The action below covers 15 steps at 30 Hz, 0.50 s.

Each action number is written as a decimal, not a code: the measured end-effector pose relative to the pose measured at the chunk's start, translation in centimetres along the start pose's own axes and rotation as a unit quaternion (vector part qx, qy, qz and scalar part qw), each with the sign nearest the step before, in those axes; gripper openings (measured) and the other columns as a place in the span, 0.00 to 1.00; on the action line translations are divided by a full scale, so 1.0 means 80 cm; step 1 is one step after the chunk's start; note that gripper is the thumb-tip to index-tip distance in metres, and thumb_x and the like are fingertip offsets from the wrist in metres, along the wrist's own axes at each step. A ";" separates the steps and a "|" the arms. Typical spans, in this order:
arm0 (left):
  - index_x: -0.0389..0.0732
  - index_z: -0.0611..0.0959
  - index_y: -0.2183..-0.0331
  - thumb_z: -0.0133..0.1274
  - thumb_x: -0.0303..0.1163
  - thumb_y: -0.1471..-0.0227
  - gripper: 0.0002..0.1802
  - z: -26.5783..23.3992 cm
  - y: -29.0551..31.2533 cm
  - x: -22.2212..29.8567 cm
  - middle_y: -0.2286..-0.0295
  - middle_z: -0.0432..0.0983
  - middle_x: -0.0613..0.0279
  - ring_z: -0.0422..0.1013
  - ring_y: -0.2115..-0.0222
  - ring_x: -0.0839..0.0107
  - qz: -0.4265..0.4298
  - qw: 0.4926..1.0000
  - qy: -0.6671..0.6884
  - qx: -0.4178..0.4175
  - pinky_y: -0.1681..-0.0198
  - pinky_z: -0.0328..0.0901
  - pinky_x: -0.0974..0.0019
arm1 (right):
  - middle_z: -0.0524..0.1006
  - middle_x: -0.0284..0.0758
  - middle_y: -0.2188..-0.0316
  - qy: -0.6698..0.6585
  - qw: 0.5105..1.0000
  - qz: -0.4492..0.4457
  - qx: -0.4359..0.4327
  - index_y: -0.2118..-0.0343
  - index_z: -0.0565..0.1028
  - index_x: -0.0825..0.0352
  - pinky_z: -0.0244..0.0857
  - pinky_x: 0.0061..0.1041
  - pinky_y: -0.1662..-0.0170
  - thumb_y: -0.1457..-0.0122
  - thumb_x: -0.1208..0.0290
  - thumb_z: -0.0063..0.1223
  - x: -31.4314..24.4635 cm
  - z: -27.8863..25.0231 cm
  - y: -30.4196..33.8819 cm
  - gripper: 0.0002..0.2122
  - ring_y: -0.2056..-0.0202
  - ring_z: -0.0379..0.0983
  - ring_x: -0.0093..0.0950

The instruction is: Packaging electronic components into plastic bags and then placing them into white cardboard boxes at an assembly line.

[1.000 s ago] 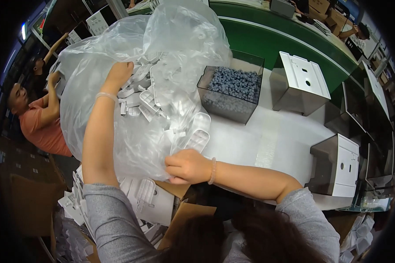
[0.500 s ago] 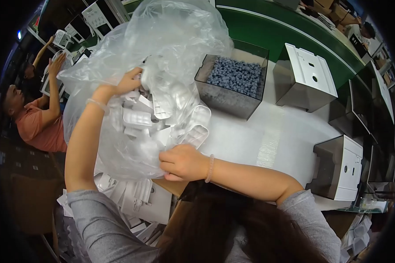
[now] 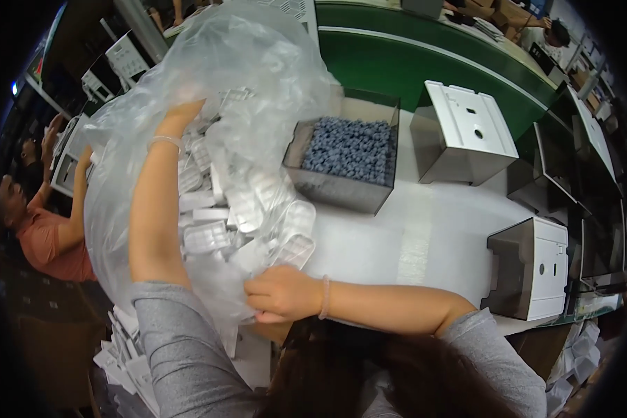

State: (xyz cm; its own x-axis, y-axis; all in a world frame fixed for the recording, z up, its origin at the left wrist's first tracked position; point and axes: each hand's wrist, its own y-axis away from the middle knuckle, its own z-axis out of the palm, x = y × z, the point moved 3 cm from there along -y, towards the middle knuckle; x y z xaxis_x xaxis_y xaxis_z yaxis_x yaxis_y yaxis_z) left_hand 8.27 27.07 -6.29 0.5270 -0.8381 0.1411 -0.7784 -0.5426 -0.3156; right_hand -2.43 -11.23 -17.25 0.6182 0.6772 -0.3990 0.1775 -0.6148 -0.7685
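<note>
A large clear plastic bag lies across the white table, full of white moulded plastic parts, some with rows of pockets. My right hand is closed on the bag's near edge, close to a pocketed white part. My left hand reaches in at the far left of the bag, beside more white parts; film and blur hide its fingers. Right of the bag, a smoky see-through bin holds many small blue-grey pieces.
White-faced dark boxes stand at the right, another white-faced box nearer me. A green panel runs along the table's back. More white pieces lie in a container below left. A person in an orange shirt works at the left.
My left hand has moved farther into the bag and its fingers are now covered by film. My right hand keeps its grip on the edge. The view has shifted a little.
</note>
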 end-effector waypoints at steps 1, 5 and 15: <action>0.47 0.70 0.46 0.46 0.52 0.50 0.33 0.016 -0.010 0.011 0.49 0.68 0.49 0.63 0.47 0.52 0.011 1.000 0.009 0.001 0.44 0.56 0.58 | 0.67 0.34 0.74 -0.008 1.000 0.001 0.001 0.76 0.69 0.63 0.62 0.32 0.75 0.54 0.65 0.56 0.001 -0.002 0.002 0.09 0.77 0.68 0.33; 0.46 0.71 0.47 0.50 0.42 0.51 0.28 0.066 -0.016 -0.022 0.49 0.68 0.46 0.65 0.49 0.50 -0.012 0.992 0.066 -0.105 0.46 0.58 0.57 | 0.67 0.34 0.73 -0.018 1.000 0.008 -0.011 0.76 0.69 0.63 0.62 0.32 0.74 0.53 0.65 0.55 -0.006 0.013 -0.002 0.09 0.77 0.68 0.33; 0.40 0.75 0.53 0.57 0.39 0.61 0.30 0.005 0.055 0.011 0.58 0.74 0.48 0.69 0.56 0.56 0.161 0.969 -0.008 -0.189 0.52 0.63 0.61 | 0.67 0.33 0.73 -0.020 1.000 0.005 0.009 0.78 0.68 0.62 0.60 0.31 0.75 0.55 0.64 0.56 0.010 0.003 -0.005 0.10 0.77 0.68 0.32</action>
State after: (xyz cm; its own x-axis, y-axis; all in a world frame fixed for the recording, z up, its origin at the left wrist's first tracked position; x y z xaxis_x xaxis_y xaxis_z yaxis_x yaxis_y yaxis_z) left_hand 5.42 23.97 -7.92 0.2393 -0.9679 0.0765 -0.9709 -0.2379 0.0267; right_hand -2.18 -10.32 -17.37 0.5887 0.6871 -0.4259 0.1571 -0.6140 -0.7735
